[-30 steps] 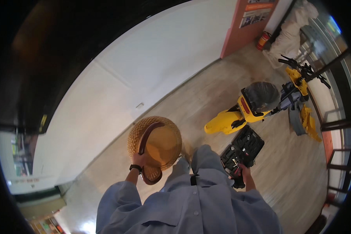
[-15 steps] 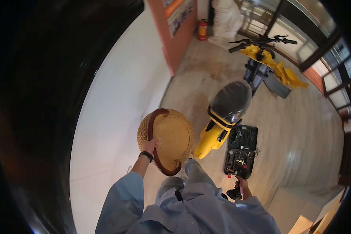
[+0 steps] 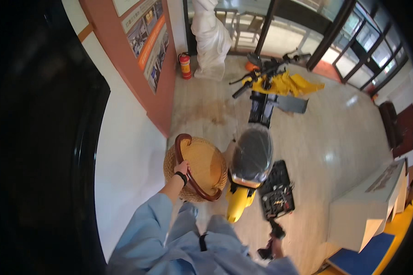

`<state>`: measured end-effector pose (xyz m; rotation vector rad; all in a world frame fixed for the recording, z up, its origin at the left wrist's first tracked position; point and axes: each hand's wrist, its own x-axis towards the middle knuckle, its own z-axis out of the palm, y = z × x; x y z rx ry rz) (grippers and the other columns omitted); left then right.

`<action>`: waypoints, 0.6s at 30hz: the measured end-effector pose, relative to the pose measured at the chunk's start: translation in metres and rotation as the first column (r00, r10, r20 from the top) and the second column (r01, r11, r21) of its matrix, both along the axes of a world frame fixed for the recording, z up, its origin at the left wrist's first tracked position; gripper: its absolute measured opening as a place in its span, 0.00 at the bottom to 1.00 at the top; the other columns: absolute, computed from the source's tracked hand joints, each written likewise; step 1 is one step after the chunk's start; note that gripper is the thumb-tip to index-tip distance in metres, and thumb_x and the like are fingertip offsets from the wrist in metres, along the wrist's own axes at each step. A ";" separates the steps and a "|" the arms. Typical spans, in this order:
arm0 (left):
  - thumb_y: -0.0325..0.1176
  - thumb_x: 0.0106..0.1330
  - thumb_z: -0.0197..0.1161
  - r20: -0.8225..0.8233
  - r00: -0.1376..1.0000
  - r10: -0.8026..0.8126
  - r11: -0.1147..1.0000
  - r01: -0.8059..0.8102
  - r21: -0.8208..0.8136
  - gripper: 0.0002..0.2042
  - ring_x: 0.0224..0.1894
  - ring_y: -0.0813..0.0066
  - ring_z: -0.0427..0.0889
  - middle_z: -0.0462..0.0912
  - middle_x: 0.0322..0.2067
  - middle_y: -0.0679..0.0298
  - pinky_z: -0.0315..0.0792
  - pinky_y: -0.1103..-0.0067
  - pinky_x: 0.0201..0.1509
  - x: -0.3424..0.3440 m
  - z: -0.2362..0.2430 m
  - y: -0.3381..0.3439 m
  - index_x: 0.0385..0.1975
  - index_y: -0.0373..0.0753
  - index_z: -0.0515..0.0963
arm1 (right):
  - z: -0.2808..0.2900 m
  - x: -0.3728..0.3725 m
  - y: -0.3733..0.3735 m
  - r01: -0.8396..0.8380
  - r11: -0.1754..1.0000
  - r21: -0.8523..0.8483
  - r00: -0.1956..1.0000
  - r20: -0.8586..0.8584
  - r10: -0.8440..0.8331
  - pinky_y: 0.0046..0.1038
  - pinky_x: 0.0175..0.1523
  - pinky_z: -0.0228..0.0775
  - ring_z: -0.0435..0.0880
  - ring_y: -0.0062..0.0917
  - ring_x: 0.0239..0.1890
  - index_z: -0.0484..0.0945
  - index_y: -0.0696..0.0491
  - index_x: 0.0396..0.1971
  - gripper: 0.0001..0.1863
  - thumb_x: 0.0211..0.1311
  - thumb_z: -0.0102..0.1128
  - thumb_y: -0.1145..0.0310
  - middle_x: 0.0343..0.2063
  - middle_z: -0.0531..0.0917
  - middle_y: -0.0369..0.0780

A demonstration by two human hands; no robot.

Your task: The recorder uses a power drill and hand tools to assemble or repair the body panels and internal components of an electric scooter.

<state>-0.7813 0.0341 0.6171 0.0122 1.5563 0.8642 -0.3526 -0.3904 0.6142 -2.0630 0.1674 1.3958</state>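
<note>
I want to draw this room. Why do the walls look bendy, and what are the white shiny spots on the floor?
Head view: the fisheye lens curves straight edges near the rim, like the orange wall; glare patches on the glossy floor look like daylight from the windows; the rim is black.

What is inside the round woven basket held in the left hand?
The round woven straw basket shows only a bare, smooth tan bottom; nothing lies in it. The left hand grips its dark brown curved handle, which hides a narrow strip of the interior.
</note>
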 end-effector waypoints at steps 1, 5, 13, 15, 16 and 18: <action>0.32 0.62 0.56 0.015 1.000 0.008 1.000 -0.008 0.012 0.10 0.17 0.74 0.64 0.65 0.16 0.64 0.63 0.75 0.19 0.007 0.002 0.023 0.21 0.39 0.65 | 0.006 -0.022 0.003 0.038 0.999 0.022 0.999 -0.001 -0.038 0.29 0.15 0.63 0.66 0.25 0.07 0.68 0.47 0.21 0.12 0.50 0.61 0.60 0.08 0.66 0.35; 0.29 0.63 0.55 -0.023 0.998 -0.063 0.997 0.061 -0.051 0.07 0.17 0.75 0.63 0.65 0.18 0.64 0.62 0.76 0.20 0.037 -0.002 0.094 0.25 0.38 0.65 | 0.028 -0.084 0.016 0.232 0.961 0.151 0.973 -0.048 -0.227 0.28 0.14 0.61 0.62 0.24 0.05 0.72 0.52 0.34 0.09 0.53 0.56 0.68 0.08 0.66 0.35; 0.30 0.58 0.52 -0.103 0.980 -0.169 0.983 0.159 -0.094 0.06 0.15 0.76 0.61 0.63 0.16 0.67 0.62 0.77 0.19 0.069 -0.053 0.270 0.22 0.41 0.63 | 0.020 -0.135 0.086 0.508 0.825 0.250 0.858 -0.059 -0.510 0.22 0.19 0.59 0.64 0.19 0.12 0.69 0.47 0.18 0.12 0.60 0.58 0.66 0.12 0.69 0.32; 0.30 0.57 0.53 -0.004 0.957 -0.290 0.956 0.290 -0.036 0.07 0.15 0.75 0.60 0.62 0.15 0.69 0.61 0.78 0.19 0.067 -0.065 0.317 0.20 0.43 0.62 | 0.049 -0.127 0.165 0.439 0.777 0.452 0.892 -0.114 -0.438 0.25 0.18 0.65 0.64 0.20 0.09 0.65 0.57 0.54 0.24 0.54 0.50 0.71 0.11 0.65 0.34; 0.31 0.56 0.53 0.055 0.928 -0.368 0.926 0.371 -0.071 0.09 0.14 0.75 0.61 0.61 0.14 0.70 0.61 0.78 0.19 0.071 -0.061 0.336 0.18 0.45 0.61 | 0.080 -0.122 0.211 0.286 0.826 0.487 0.945 0.002 -0.328 0.25 0.22 0.67 0.65 0.19 0.11 0.62 0.57 0.58 0.28 0.55 0.49 0.69 0.12 0.66 0.34; 0.32 0.56 0.52 0.062 0.877 -0.477 0.871 0.481 -0.097 0.09 0.14 0.75 0.61 0.61 0.13 0.69 0.62 0.77 0.18 0.078 -0.055 0.372 0.17 0.45 0.61 | 0.084 -0.121 0.243 0.391 0.798 0.458 0.905 -0.035 -0.423 0.25 0.22 0.67 0.65 0.19 0.11 0.61 0.58 0.59 0.29 0.54 0.47 0.68 0.12 0.66 0.34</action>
